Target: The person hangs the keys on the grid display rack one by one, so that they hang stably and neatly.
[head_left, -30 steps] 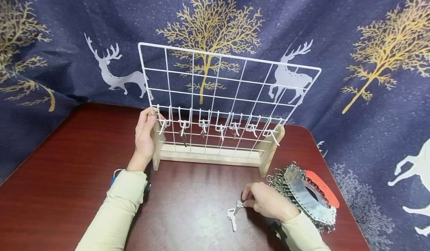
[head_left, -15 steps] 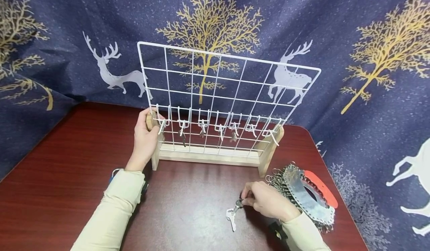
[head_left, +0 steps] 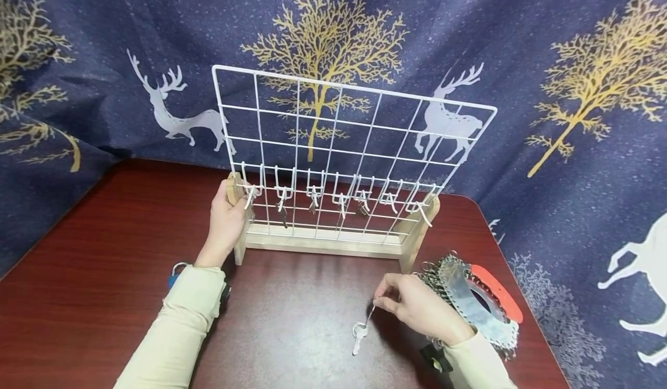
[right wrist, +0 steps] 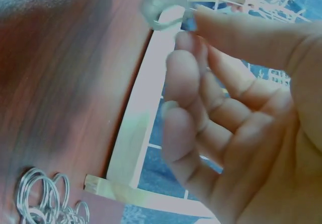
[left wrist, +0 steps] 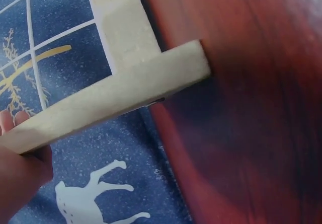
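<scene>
My left hand (head_left: pixel 225 227) grips the left wooden upright (left wrist: pixel 115 100) of a white wire grid rack (head_left: pixel 354 125). In the left wrist view its fingers wrap round the wood. In front of the rack, my right hand (head_left: pixel 411 308) pinches a small silver key (right wrist: pixel 163 5) between thumb and fingertips. Seen from the head, that key is almost edge-on. A second key (head_left: pixel 358 338) is joined to or touches its lower end; whether it rests on the table I cannot tell. White hooks (head_left: pixel 341 199) line the grid, and small keys hang from some of them.
Right of my right hand lies a curved metal plate (head_left: pixel 492 322) with a red handle (head_left: pixel 497 293) and many metal rings (right wrist: pixel 43 194) along its edge. A blue padlock (head_left: pixel 174 274) sits beside my left forearm. The dark red table (head_left: pixel 104 250) meets a patterned cloth behind.
My right hand has risen slightly and turned the pinched key to a steeper angle. The lower key has shifted a little with it. My left hand stays on the upright.
</scene>
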Demonstrator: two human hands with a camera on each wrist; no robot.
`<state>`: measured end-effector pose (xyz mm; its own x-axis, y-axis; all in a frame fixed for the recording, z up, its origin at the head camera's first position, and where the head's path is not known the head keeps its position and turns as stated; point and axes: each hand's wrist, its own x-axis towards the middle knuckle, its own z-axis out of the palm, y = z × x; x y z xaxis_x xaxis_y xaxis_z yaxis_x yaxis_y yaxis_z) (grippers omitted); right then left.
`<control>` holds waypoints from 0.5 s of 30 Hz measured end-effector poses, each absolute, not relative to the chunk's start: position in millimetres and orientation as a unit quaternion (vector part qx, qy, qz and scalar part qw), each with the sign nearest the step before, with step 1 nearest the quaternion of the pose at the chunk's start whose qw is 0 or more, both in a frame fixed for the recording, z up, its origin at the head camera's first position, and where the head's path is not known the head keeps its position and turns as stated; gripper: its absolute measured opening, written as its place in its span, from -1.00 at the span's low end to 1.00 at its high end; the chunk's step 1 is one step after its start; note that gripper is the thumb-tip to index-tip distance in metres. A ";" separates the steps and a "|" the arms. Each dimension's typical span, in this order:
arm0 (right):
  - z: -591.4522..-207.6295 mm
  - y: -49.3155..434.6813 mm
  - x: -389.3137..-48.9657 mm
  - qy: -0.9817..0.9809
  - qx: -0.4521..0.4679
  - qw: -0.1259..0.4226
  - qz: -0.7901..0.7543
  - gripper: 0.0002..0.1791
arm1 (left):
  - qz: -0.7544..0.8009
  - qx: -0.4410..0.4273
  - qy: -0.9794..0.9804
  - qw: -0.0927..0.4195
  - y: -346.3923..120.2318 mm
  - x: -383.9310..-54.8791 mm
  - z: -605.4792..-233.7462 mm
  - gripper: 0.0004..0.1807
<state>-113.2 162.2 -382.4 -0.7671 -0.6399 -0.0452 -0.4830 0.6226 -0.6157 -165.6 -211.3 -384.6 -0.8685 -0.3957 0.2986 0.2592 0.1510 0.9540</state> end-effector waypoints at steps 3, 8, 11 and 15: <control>-380.5 160.9 -114.4 0.891 -0.300 0.114 -0.322 -0.92 | -0.644 0.048 -0.726 0.237 -211.9 -165.4 -386.2 -0.73; -377.7 157.0 -117.0 0.892 -0.275 0.058 -0.354 -0.93 | -0.639 0.057 -0.735 0.221 -214.3 -165.0 -389.7 -0.70; -376.8 155.3 -118.7 0.882 -0.264 0.018 -0.389 -0.91 | -0.649 0.061 -0.726 0.221 -215.0 -165.5 -390.9 -0.68; -375.4 153.4 -120.0 0.860 -0.242 -0.018 -0.448 -0.90 | -0.650 0.062 -0.725 0.220 -213.5 -166.6 -391.1 -0.67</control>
<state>-120.0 153.4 -375.4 -0.8821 -0.3999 0.2488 -0.4331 0.4811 -0.7622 -166.6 -213.5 -391.1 -0.8958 -0.3757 0.2373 0.1953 0.1468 0.9697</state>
